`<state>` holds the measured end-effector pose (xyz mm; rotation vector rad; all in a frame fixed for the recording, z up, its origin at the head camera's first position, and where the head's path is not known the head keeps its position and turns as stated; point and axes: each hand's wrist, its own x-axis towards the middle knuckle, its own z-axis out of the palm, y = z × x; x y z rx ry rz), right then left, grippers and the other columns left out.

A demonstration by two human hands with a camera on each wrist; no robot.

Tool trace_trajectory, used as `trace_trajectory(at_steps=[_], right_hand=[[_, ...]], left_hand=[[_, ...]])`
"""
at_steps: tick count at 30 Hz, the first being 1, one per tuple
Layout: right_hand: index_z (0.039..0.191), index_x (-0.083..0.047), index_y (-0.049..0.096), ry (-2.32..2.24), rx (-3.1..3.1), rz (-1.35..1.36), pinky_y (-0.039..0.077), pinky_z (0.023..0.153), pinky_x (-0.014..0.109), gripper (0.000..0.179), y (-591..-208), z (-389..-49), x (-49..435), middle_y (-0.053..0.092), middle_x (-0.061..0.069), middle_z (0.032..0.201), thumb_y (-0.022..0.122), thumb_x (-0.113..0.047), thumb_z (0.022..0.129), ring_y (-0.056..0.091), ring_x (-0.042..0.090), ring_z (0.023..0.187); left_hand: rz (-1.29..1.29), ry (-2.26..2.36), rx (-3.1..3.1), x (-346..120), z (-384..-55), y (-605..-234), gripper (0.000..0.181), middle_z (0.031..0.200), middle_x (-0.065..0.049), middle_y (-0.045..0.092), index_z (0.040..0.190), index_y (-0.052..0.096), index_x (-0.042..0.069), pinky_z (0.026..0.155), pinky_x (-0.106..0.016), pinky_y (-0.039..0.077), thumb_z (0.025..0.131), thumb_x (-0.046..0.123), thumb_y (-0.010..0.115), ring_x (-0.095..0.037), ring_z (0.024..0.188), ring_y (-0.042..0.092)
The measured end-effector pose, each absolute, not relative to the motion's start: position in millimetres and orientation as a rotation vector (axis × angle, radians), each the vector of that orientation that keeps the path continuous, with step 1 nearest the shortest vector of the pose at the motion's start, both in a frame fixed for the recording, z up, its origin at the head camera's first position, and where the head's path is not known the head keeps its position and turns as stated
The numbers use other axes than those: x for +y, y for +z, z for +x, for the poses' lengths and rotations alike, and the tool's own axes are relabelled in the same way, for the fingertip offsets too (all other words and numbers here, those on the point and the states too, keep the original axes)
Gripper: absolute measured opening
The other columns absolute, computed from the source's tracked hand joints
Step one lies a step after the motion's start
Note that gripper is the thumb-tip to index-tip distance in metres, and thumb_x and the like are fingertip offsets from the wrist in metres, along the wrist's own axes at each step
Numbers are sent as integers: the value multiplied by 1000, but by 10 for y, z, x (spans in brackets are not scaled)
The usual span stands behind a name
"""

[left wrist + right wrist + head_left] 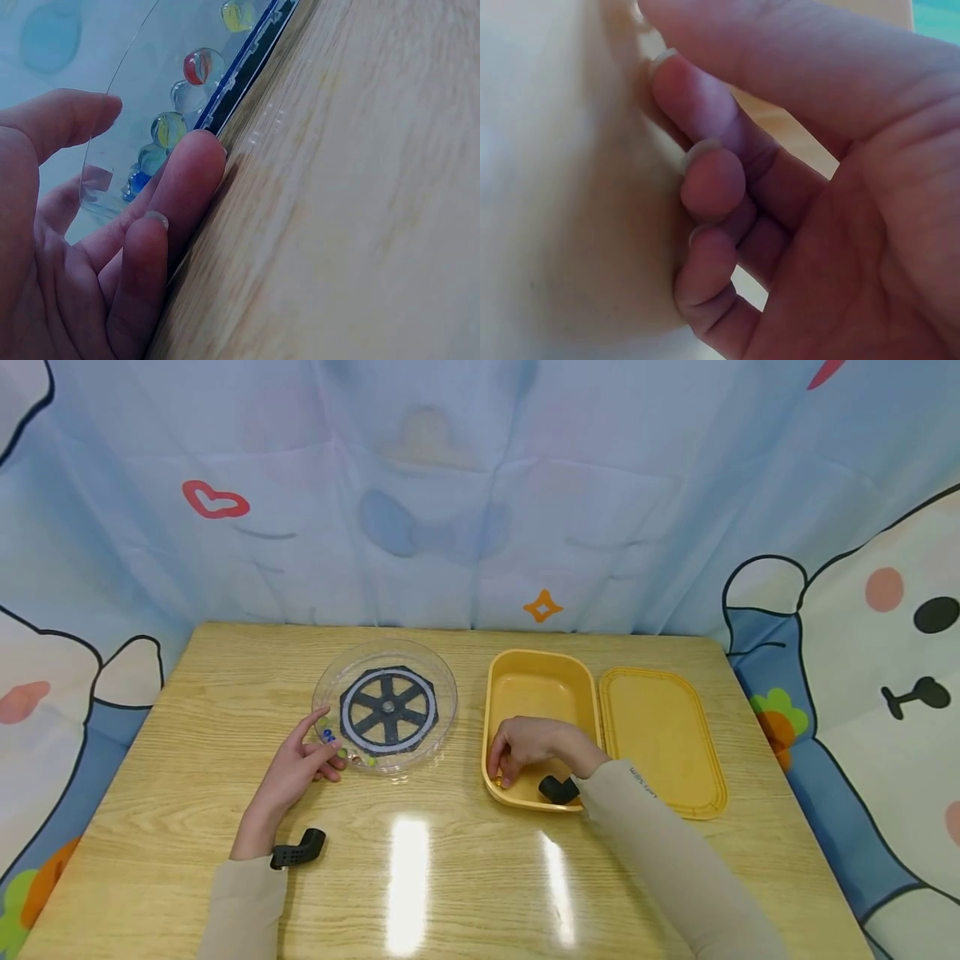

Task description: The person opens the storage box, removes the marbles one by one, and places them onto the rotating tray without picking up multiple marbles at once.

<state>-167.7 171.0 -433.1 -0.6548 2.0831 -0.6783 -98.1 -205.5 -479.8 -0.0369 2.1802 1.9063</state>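
Observation:
A round clear plastic dish with a black-and-grey wheel pattern in its middle stands on the left half of the table. Several glass marbles gather along its near left wall. My left hand holds the dish there, fingers spread around the rim and low wall. Inside a yellow plastic box, my right hand reaches to the near left corner. Its thumb and forefinger pinch an amber marble; in the right wrist view the fingertips are cut off at the top, and the other fingers curl.
Flat beside the box lies a yellow lid. All of this stands on a light wooden table. A printed blue curtain hangs behind and at both sides. Each wrist wears a small black camera.

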Motion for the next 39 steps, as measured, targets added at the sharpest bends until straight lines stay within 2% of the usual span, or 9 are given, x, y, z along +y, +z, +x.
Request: trace_trajectory(at_steps=[14,19,30,39], right_hand=[[93,-2,78,-829,1941,-680,51,74,25,11,-4348,-1793,1810,73,0,85,80,-2,81,64,10,78],[96,-1,77,-871,1921,-688,51,75,25,13,-4323,-1814,1835,74,2,90,79,-1,83,64,10,81],[99,3,76,-974,2001,-695,53,78,28,15,-4215,-1842,1945,74,5,90,77,-1,85,67,15,83],[100,-3,75,-1034,2190,-730,52,77,31,13,-4102,-1870,1975,73,1,90,76,-7,88,66,18,82]], left_hand=[[-31,1903,2205,-2054,-1014,-4799,67,84,-18,71,159,23,17,69,-32,57,103,18,59,-21,64,69],[-23,1908,2196,-2052,-1012,-4798,68,85,-19,71,160,22,16,69,-32,57,103,16,58,-20,63,68],[-14,1923,2179,-2053,-1005,-4813,68,85,-21,71,160,22,16,69,-32,57,103,17,59,-19,63,68],[-15,1929,2175,-2060,-999,-4834,67,86,-21,71,160,22,16,69,-33,57,103,15,58,-19,63,68]])
